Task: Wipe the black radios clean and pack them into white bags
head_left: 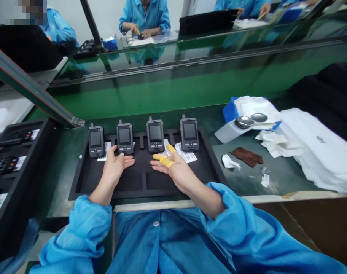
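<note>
In the head view, the person's left hand [113, 168] lies open, palm up and fingers relaxed, reaching toward the right hand, and has hold of nothing. The right hand [175, 173] is just as open and empty, palm up, with yellow rubber finger cots [163, 161] on two fingers. Both forearms angle inward from rolled, pale blue gown sleeves [89, 228], so the hands sit close together, with a narrow gap between the fingertips.

Just ahead of the hands, four black-and-grey handheld radios [155, 134] stand upright in a row, screens facing the person, along the far edge of a black foam tray [128, 184]. Their even spacing suggests that the tray's moulded slots seat them. The left fingertips are just short of the second radio, while the yellow-capped fingers are nearest the third. White printed label slips [186, 153] lie beside the radios, apparently paired with them.

Left of the left hand, a black case [18, 137] holds more radios, each with a label. Right of the right hand lie a brown pad [246, 157] and crumpled white cloths [279, 144] on the green workbench [133, 102]. Well beyond the hands, a co-worker in a blue gown [145, 17] works across the bench.
</note>
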Action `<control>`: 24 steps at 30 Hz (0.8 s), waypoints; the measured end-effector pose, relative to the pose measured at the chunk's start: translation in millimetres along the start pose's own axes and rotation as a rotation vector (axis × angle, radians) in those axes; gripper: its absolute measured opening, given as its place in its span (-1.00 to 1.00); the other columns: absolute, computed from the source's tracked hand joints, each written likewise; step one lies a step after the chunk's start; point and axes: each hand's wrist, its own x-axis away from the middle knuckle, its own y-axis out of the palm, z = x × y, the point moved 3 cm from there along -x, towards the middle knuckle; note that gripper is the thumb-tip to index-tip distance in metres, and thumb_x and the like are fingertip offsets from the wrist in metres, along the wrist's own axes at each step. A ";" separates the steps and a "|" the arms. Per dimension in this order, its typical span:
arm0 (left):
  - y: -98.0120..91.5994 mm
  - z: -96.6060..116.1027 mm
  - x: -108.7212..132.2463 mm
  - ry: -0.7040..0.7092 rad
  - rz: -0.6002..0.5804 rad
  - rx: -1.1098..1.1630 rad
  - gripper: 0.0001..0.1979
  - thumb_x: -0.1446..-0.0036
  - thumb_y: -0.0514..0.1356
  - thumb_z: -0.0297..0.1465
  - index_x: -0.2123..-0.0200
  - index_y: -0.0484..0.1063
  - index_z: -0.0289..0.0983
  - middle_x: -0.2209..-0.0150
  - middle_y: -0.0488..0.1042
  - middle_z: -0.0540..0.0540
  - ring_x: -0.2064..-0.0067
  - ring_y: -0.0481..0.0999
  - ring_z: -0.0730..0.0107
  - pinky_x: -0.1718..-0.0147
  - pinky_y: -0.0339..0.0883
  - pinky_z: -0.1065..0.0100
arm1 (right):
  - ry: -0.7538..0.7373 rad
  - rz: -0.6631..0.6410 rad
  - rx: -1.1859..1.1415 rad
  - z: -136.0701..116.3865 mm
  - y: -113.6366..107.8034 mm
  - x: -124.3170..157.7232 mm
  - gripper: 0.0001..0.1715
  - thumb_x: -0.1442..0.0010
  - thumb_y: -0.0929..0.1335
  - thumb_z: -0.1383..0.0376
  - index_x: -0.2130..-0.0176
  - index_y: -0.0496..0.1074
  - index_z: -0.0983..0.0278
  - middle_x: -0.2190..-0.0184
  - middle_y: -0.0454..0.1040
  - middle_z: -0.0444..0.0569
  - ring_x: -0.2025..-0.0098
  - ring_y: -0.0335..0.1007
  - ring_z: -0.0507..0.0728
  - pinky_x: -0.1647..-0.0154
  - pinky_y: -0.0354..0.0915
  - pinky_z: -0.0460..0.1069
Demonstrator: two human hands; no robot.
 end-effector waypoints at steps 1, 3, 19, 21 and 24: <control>-1.5 1.0 3.6 0.008 -0.003 -0.021 -0.45 -0.23 -0.01 -0.61 -0.26 -0.08 -0.35 0.60 0.48 0.03 0.55 0.56 0.41 0.33 0.54 0.24 | -0.011 -0.020 0.030 -4.4 -6.7 4.5 -0.21 -0.15 0.28 0.50 -0.28 -0.03 0.15 0.30 0.49 -0.14 0.33 0.53 0.01 0.07 0.47 0.08; -3.2 5.0 15.3 0.057 -0.009 -0.079 -0.43 -0.21 0.02 -0.60 -0.26 -0.07 -0.35 0.59 0.49 0.03 0.55 0.56 0.39 0.41 0.52 0.34 | -0.086 -0.051 0.097 -21.4 -26.5 16.8 -0.19 -0.09 0.35 0.47 -0.25 0.06 0.13 0.22 0.50 -0.10 0.36 0.53 0.03 0.17 0.49 0.07; 79.3 -17.7 94.7 0.558 -0.339 -0.704 -0.43 -0.13 0.13 -0.14 -0.17 0.15 -0.20 0.18 0.58 -0.12 0.22 0.59 0.27 0.60 0.34 0.48 | -0.446 0.528 1.456 -90.3 -193.4 43.8 -0.76 -0.07 0.37 0.30 0.22 0.59 0.19 0.25 0.56 0.03 0.16 0.44 0.18 0.12 0.32 0.04; 87.1 -22.1 97.7 0.614 -0.390 -0.713 -0.49 -0.15 0.12 -0.19 -0.14 0.17 -0.18 0.20 0.59 -0.10 0.25 0.59 0.30 0.56 0.35 0.46 | -0.387 0.501 1.597 -77.9 -186.4 35.5 -0.72 -0.11 0.34 0.35 0.18 0.58 0.25 0.22 0.54 0.09 0.13 0.44 0.19 0.11 0.31 0.02; 92.0 -30.1 96.7 0.678 -0.402 -0.732 -0.58 -0.18 0.10 -0.22 -0.10 0.22 -0.16 0.23 0.60 -0.06 0.26 0.59 0.32 0.44 0.41 0.42 | -0.332 0.503 1.682 -73.4 -181.6 29.5 -0.66 -0.12 0.27 0.46 0.19 0.57 0.29 0.23 0.52 0.12 0.16 0.44 0.16 0.17 0.29 -0.02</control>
